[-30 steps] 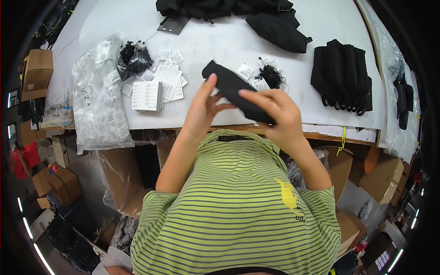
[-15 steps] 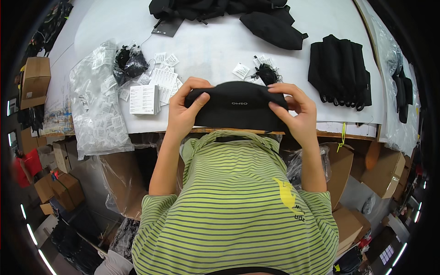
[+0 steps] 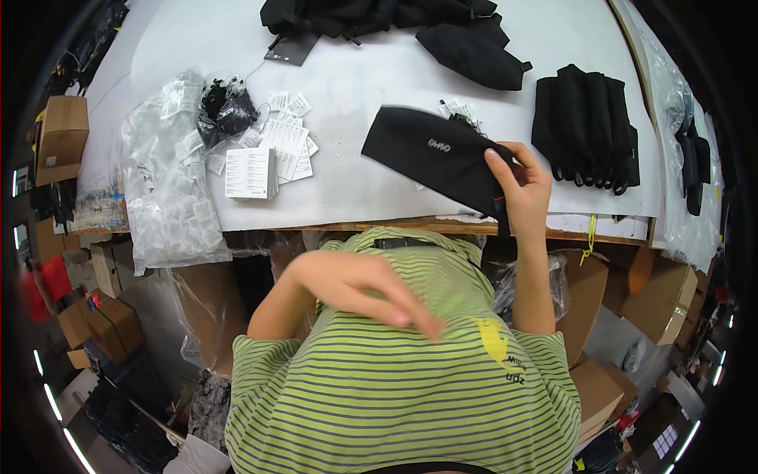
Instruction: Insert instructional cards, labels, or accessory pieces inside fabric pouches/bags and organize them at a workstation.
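My right hand [image 3: 521, 186] grips one end of a black knit headband-like piece [image 3: 434, 154] with a small light logo, holding it over the white table [image 3: 355, 95] near the front edge. My left hand [image 3: 379, 292] is off the table, drawn back against my green striped shirt, fingers apart and holding nothing.
A row of folded black pieces [image 3: 588, 126] lies at the right. More black fabric [image 3: 395, 20] is heaped at the far edge. Paper tags [image 3: 260, 162], a bundle of black ties [image 3: 223, 110] and clear plastic bags [image 3: 170, 186] lie at the left. Cardboard boxes [image 3: 63, 134] stand around the table.
My left hand let go of the black piece and dropped back to my chest. My right hand now holds the piece alone, a little further right.
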A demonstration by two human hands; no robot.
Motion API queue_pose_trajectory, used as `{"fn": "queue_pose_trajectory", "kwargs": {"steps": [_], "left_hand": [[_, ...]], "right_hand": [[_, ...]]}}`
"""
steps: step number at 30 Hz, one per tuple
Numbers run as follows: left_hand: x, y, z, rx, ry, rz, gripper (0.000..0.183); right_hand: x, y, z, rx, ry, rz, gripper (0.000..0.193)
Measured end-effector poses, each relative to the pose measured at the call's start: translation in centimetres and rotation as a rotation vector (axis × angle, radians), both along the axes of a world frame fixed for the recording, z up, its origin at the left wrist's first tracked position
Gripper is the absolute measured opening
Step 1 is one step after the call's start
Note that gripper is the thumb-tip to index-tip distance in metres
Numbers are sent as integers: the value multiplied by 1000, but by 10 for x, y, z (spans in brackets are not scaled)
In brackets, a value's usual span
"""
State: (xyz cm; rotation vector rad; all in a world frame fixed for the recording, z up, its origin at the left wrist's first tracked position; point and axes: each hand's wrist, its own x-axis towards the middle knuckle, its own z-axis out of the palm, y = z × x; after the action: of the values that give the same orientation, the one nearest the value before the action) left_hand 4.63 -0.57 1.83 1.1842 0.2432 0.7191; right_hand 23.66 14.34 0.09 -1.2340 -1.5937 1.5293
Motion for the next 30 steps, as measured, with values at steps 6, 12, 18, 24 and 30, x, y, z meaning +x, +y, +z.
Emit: {"fn": "queue_pose_trajectory", "kwargs": {"steps": [6,12,18,24,30], "left_hand": [[-39,2,-26,-161,12,1368,18],[-84,-27,-48,167,1041,1754,24],[-155,-61,-115,253,1614,1915,53],[-189,-82,-162,12,1773,1681,70],[-159,-68,-129,151,2032,1750,56]], "right_hand": [[36,16,6,125,116,-149,20],[117,83,31,854,-37,-656,24],[177,151,28,1258,-629,-790,27],[202,174,-38,864,-634,-280,43],[130,125,-10,1009,-608,-465,29]]}}
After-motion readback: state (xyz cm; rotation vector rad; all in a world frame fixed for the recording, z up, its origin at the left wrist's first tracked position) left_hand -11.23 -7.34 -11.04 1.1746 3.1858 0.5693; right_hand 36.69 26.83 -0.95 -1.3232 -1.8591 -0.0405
